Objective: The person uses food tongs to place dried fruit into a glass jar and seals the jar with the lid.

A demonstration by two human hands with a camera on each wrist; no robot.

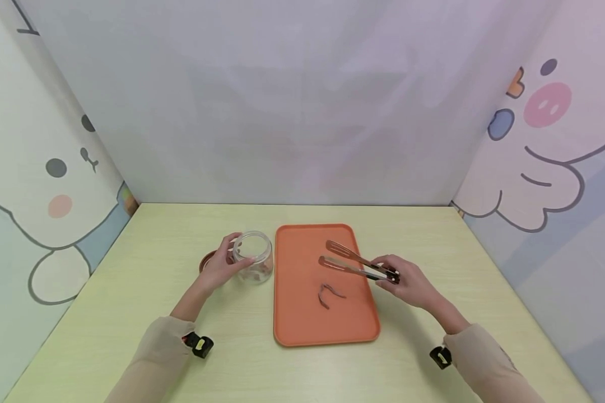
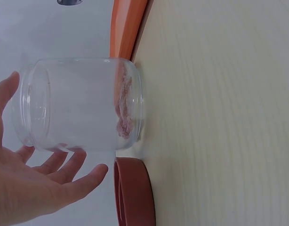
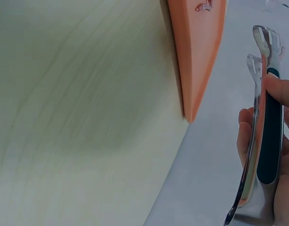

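My left hand [image 1: 220, 272] holds a clear glass jar [image 2: 83, 106] near its rim, thumb on one side and fingers on the other. The jar stands upright and lidless, with some reddish pieces [image 2: 124, 125] at its bottom. In my right hand [image 1: 410, 284] is a pair of metal tongs with dark grips [image 3: 270, 132], gripped between thumb and fingers. Their slotted tips are spread apart above the orange tray [image 1: 299, 322], with nothing between them. A few thin reddish-brown strips [image 1: 335, 291] lie on the tray, nearer to me than the tong tips.
A reddish-brown round lid [image 2: 139, 193] lies on the table just left of the jar, partly behind my left hand in the head view. The pale wooden table [image 1: 232, 358] ends at a grey-white back wall [image 1: 302, 140], with cartoon-printed side panels.
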